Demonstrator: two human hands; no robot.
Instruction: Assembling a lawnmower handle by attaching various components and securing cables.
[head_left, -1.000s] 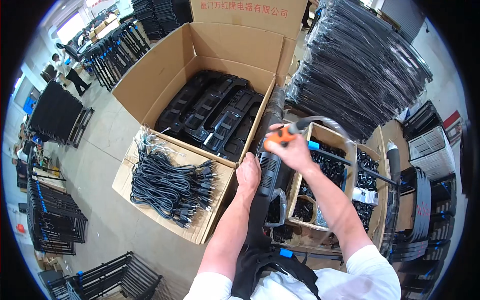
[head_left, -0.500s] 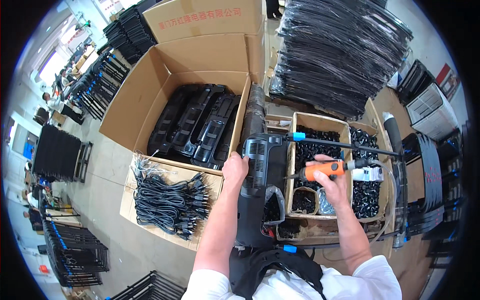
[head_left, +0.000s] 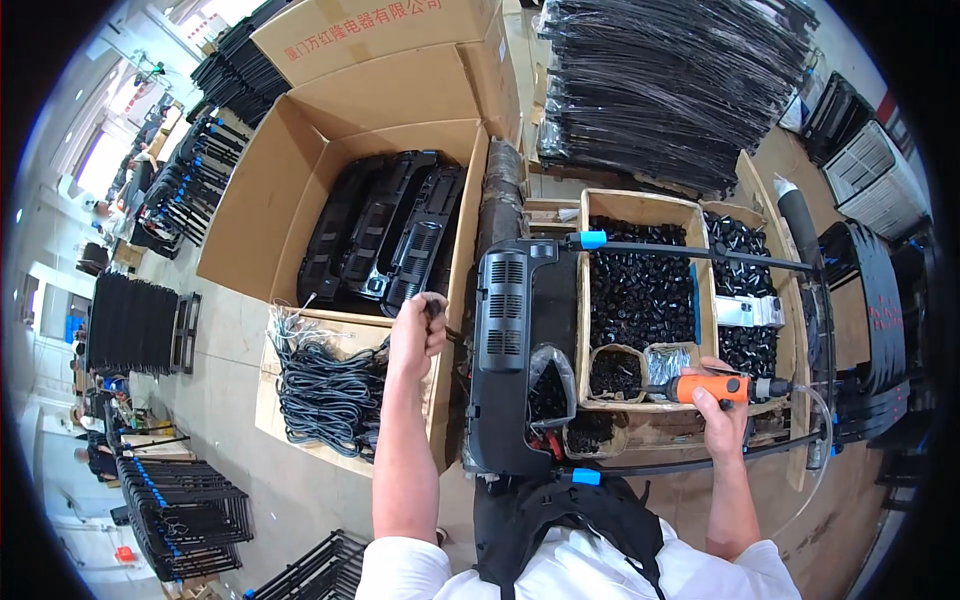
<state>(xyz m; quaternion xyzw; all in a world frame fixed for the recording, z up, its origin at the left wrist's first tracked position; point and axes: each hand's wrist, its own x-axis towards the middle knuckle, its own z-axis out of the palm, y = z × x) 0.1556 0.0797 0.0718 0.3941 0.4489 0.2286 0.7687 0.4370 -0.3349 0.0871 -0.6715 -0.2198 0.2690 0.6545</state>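
My left hand (head_left: 413,335) is closed around a short black piece that looks like a cord's plug, over the right edge of the heap of black cords (head_left: 325,395). My right hand (head_left: 722,412) grips an orange powered screwdriver (head_left: 712,388), its bit end pointing left beside a small pot of dark screws (head_left: 615,374). A clear hose trails from the tool's rear. Between my hands lies a long black vented housing (head_left: 505,310), set across a black tube frame (head_left: 680,252) with blue clips (head_left: 592,239).
An open cardboard box (head_left: 240,215) with several black housings (head_left: 385,230) stands at left. A wooden bin (head_left: 584,300) of small black parts is beyond the frame; a silver block (head_left: 750,311) sits on the parts. Black tubes (head_left: 670,90) are stacked behind.
My left hand has left the housing's edge and moved left, now holding the black piece. My right hand has drawn the screwdriver down and right, away from the housing.
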